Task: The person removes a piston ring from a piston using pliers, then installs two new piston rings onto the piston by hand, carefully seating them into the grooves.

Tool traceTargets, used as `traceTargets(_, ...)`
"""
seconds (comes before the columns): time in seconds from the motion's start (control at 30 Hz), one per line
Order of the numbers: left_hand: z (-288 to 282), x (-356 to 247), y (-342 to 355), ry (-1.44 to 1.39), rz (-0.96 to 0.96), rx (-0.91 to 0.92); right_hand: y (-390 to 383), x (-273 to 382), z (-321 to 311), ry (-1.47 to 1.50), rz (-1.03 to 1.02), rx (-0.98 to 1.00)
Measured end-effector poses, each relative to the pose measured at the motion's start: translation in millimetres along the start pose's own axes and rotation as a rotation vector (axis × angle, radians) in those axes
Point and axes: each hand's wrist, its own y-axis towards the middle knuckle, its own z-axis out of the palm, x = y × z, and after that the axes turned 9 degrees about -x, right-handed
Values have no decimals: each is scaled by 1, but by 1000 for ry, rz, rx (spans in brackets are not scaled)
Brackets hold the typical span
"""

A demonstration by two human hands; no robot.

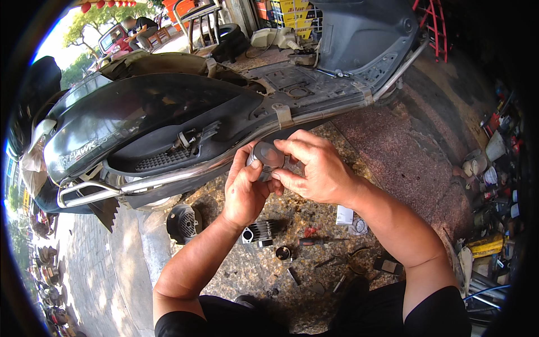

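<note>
Above the speckled stone ground [426,168], a grey round metal piston [266,158] sits clamped between left hand [245,191] fingers and right hand [314,171] fingertips, both closed around it.

Metal in your hands, gloss and grit around you

You hold a smooth, dull-grey metal piston [266,156]; beyond it the scooter [168,118] shows glossy black plastic panels and a bright chrome rail [185,171]. The finned cylinder [259,230] below looks like matt cast metal, lying on rough, speckled stone paving [393,151] stained with oil.
</note>
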Motion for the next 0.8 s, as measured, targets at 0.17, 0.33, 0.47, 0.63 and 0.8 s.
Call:
traceTargets(0.17,4,0,-4,0,14,-21,0,-1,0,69,-11,-3)
traceTargets(0.33,7,1,-3,43,53,-56,0,3,-3,93,-15,-18)
traceTargets(0.47,7,0,-1,70,114,-86,1,8,-6,49,-29,-34)
traceTargets(0.63,7,-4,-1,73,131,-69,3,11,-5,124,-16,-48)
traceTargets(0.8,11,-9,-3,93,147,-95,3,15,-2,223,73,-28)
